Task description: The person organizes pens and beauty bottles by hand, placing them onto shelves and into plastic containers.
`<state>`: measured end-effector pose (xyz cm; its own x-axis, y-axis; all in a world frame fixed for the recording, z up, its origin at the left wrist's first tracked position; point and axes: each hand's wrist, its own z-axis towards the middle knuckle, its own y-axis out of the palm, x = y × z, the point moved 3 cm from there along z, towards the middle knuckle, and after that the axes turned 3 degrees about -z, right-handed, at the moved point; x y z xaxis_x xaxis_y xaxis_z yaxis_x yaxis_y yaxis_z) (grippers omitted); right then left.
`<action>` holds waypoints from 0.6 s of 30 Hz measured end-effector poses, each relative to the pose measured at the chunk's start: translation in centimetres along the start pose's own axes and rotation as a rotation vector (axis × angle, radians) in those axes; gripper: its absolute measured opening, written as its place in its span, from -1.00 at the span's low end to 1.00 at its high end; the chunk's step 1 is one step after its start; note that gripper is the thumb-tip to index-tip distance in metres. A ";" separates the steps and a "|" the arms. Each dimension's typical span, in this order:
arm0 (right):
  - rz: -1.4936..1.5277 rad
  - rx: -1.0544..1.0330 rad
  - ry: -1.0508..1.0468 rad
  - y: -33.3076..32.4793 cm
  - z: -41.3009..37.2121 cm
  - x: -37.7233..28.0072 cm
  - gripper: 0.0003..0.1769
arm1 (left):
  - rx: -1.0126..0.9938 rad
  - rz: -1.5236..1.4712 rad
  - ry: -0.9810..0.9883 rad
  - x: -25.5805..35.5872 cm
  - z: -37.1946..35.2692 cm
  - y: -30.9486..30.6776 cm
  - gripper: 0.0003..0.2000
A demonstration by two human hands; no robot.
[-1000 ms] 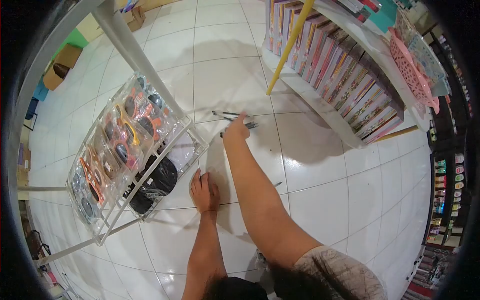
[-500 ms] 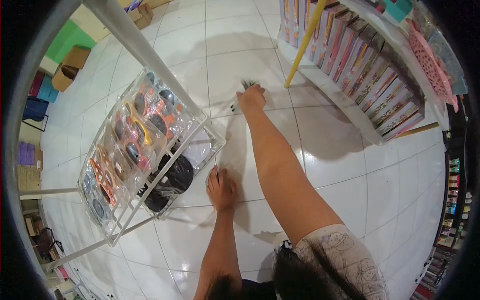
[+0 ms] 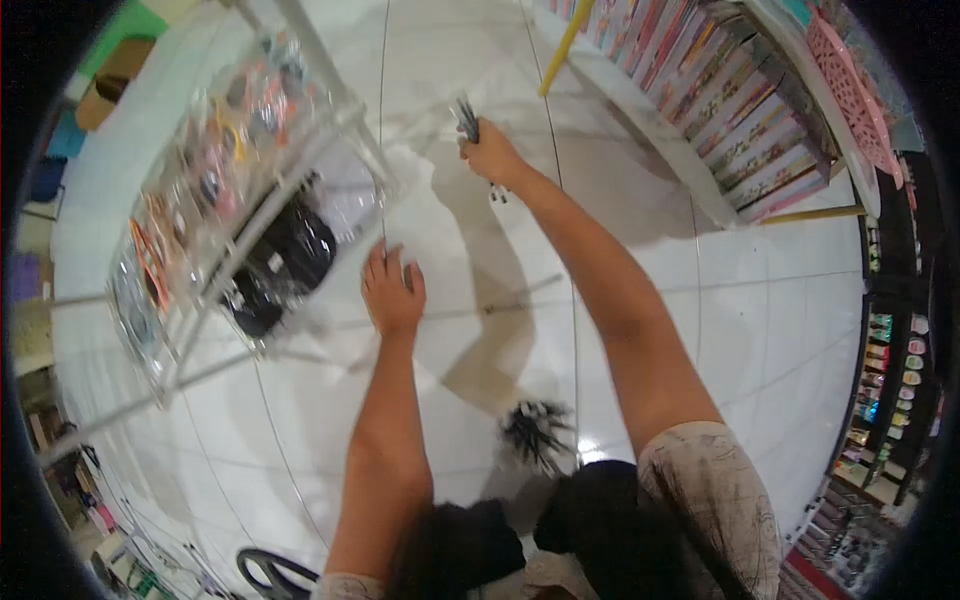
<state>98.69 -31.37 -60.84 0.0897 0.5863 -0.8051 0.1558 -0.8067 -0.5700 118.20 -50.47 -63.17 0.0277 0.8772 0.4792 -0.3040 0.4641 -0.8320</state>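
My right hand point(image 3: 495, 155) is closed around a bunch of thin dark pen-like sticks point(image 3: 466, 116). Their tops stick out past the fingers, and a few pale-tipped ends show below the palm. A shadow on the tiles suggests the hand is raised off the floor. My left hand point(image 3: 393, 292) rests on the tiles beside the wire rack, fingers spread and holding nothing. Between my arms lies a single thin stick point(image 3: 525, 292). A blurred heap of similar dark sticks point(image 3: 538, 432) sits on the floor close to my knees.
On the left stands a white wire rack point(image 3: 357, 118) with bagged sunglasses point(image 3: 215, 175) and black packaged items point(image 3: 290, 255). A low shelf of books point(image 3: 720, 110) with yellow legs point(image 3: 565, 45) is at upper right. A pink basket point(image 3: 850, 95) hangs beside it.
My right hand has lifted from the floor with the sticks gripped in it. The view has shifted, bringing the heap near my knees into sight. My left hand's fingers are more spread.
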 end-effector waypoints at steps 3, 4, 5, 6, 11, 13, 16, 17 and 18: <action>0.293 -0.166 0.044 -4.4 -10.9 -3.9 -0.61 | -0.009 0.017 0.019 -0.1 0.0 0.0 -0.59; 0.371 -0.207 0.077 -5.9 -15.2 -4.7 -0.65 | -0.009 0.013 0.023 -0.1 -0.2 0.0 -0.56; 0.452 -0.245 0.102 -7.2 -19.1 -5.2 -0.68 | -0.027 0.000 0.039 0.0 -0.2 -0.2 -0.53; 0.585 -0.267 0.130 -8.1 -22.8 -5.1 -0.69 | -0.042 -0.012 0.063 0.0 -0.3 -0.5 -0.50; 0.911 -0.160 0.075 -10.1 -35.9 -2.4 -0.73 | -0.291 -0.261 0.275 -1.8 -2.3 -1.4 -0.31; 0.952 -0.092 0.038 -9.8 -38.4 -0.7 -0.73 | -0.461 -0.414 0.407 -1.0 -6.3 -3.7 -0.22; 0.996 0.039 0.077 -9.6 -39.8 1.0 -0.72 | -0.639 -0.400 0.425 4.3 -16.0 -8.4 0.06; 1.065 0.060 0.115 -9.7 -39.8 1.4 -0.71 | -0.652 -0.432 0.412 5.6 -18.3 -9.1 0.19; 1.133 0.081 0.157 -9.7 -39.8 1.8 -0.71 | -0.600 -0.473 0.388 7.0 -19.4 -10.2 0.25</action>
<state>136.45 -19.50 -50.22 0.2606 -0.4822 -0.8364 -0.1564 -0.8760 0.4562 139.98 -46.63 -56.77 0.3821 0.5039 0.7747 0.3738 0.6824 -0.6282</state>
